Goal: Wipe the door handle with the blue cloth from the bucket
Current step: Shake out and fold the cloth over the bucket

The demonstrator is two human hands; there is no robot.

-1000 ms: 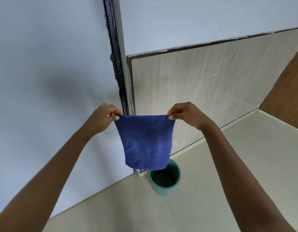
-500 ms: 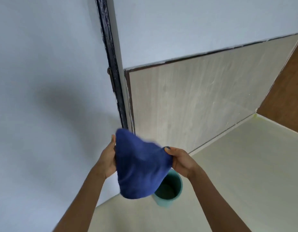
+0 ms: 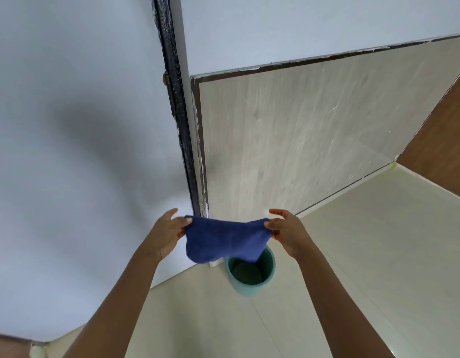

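The blue cloth (image 3: 225, 240) hangs folded between both hands, low in the view. My left hand (image 3: 165, 235) pinches its left end and my right hand (image 3: 288, 232) pinches its right end. Right below the cloth stands the teal bucket (image 3: 250, 272) on the floor, partly covered by the cloth. No door handle is in view.
A white door or wall panel (image 3: 68, 151) fills the left side, with a black door frame strip (image 3: 179, 112) and a small hinge (image 3: 166, 79) beside it. A pale wood-grain panel (image 3: 314, 130) rises behind the bucket. Cream floor tiles (image 3: 378, 241) spread to the right.
The cloth hung full length at chest height, then dropped toward the bucket. It is now folded shorter and stretched sideways between my hands, which moved apart.
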